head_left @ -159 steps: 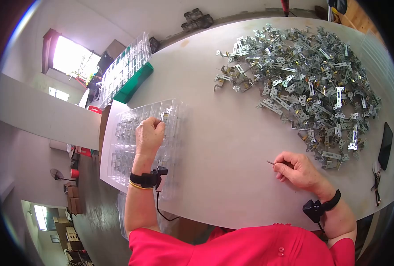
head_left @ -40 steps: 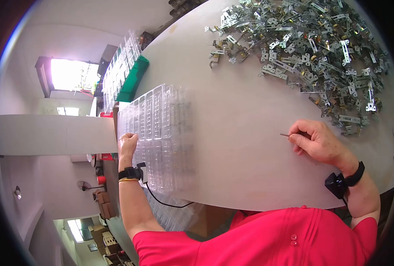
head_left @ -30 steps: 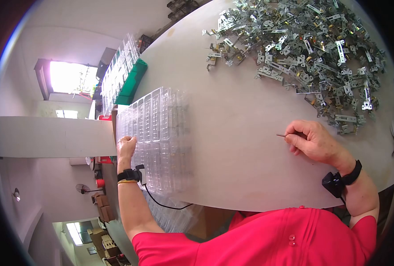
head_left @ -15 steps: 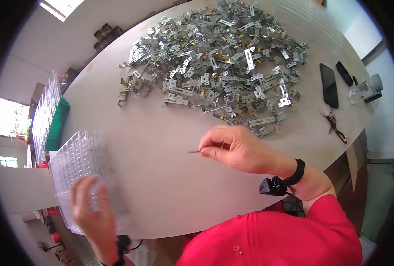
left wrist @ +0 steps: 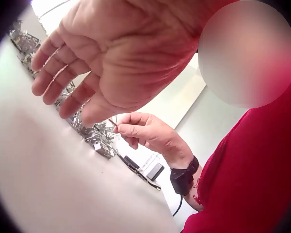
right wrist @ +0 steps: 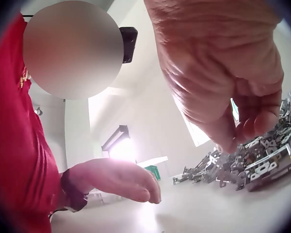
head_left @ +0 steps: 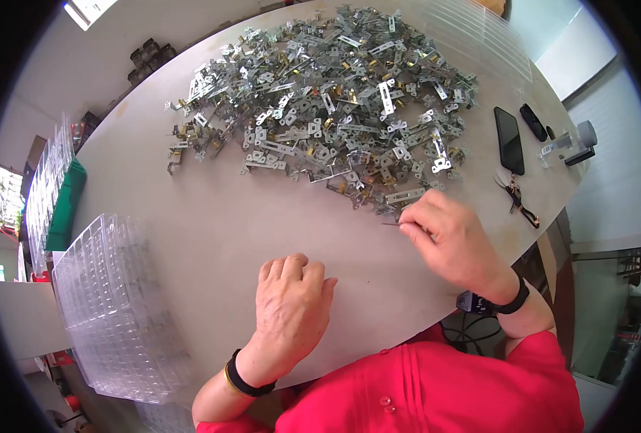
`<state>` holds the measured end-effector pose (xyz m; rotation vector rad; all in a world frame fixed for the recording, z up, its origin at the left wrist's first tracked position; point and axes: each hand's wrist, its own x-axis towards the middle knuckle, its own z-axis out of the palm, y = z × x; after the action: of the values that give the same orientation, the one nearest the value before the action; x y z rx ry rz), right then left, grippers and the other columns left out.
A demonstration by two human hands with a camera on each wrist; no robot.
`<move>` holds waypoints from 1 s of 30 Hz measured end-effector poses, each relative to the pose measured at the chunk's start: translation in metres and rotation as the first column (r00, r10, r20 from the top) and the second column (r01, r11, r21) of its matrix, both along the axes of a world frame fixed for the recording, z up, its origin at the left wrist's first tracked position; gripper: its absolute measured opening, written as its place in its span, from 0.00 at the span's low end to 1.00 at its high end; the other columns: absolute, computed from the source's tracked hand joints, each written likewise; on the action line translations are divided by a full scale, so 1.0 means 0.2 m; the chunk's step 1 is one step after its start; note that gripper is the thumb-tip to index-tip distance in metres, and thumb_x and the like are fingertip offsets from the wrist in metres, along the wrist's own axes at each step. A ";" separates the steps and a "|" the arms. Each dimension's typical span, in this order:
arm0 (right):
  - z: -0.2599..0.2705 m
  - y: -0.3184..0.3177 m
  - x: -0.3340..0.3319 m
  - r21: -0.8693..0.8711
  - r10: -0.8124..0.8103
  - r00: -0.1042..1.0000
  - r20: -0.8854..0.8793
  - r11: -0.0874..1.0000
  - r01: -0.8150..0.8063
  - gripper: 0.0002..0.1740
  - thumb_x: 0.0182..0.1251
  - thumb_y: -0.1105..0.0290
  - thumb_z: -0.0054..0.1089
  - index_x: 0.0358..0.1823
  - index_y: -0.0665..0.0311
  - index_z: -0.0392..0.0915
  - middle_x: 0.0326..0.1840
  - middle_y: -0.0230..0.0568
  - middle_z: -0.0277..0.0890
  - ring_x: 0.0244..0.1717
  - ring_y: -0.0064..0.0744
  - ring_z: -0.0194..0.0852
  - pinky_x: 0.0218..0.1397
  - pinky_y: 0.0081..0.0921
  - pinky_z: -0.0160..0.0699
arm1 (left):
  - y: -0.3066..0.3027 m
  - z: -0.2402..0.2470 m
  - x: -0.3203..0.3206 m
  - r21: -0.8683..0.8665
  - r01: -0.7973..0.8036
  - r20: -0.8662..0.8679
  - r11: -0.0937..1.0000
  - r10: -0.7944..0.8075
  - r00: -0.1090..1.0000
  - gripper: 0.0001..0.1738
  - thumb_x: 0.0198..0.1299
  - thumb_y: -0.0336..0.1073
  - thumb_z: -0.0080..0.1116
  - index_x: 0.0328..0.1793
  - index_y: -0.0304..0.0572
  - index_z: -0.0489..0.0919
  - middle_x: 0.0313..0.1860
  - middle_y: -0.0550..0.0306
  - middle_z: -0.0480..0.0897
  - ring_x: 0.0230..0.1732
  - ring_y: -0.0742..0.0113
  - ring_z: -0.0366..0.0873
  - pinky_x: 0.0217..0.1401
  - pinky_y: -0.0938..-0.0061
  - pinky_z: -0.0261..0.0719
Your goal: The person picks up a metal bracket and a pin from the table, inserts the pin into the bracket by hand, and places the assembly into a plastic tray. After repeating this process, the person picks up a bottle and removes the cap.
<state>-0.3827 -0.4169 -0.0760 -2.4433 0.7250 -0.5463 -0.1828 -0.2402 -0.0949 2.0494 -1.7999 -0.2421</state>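
Note:
My left hand [head_left: 291, 310] is over the table near its front edge, holding nothing. In the left wrist view its fingers [left wrist: 56, 80] are nearly straight, palm showing. A thin, dark metal rod [head_left: 390, 224] sticks out from between the thumb and forefinger of my right hand [head_left: 446, 242], which pinches it beside the near edge of the heap. The heap [head_left: 335, 101] consists of many small metal brackets, some with brass-coloured parts, spread over the far half of the table. To the left lie stacked clear plastic compartment trays [head_left: 111, 310].
At the back left stands a green bin [head_left: 68, 206] with more clear trays [head_left: 46, 191] above it. On the right are a black phone [head_left: 508, 141], cutting pliers [head_left: 515, 198] and a small dark object [head_left: 532, 123]. Clear sheeting [head_left: 490, 36] lies at the far right.
My left hand has left the tray stack and moved right, over the table. My right hand still pinches the rod and has moved closer to the bracket heap. The head view has swung right.

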 end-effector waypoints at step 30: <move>-0.08 0.09 0.07 -0.161 -0.094 0.956 -0.278 0.986 0.050 0.12 0.69 0.66 0.65 0.40 0.64 0.70 0.27 0.48 0.78 0.29 0.52 0.81 0.32 0.42 0.79 | -0.03 -0.08 0.03 -0.046 0.009 -0.083 0.999 -0.012 0.996 0.09 0.57 0.32 0.67 0.42 0.39 0.80 0.45 0.48 0.79 0.47 0.46 0.76 0.53 0.56 0.73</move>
<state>-0.3694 -0.3989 -0.0916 -2.6811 0.9216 -0.2867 -0.1776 -0.2455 -0.1101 1.9696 -1.7505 -0.2830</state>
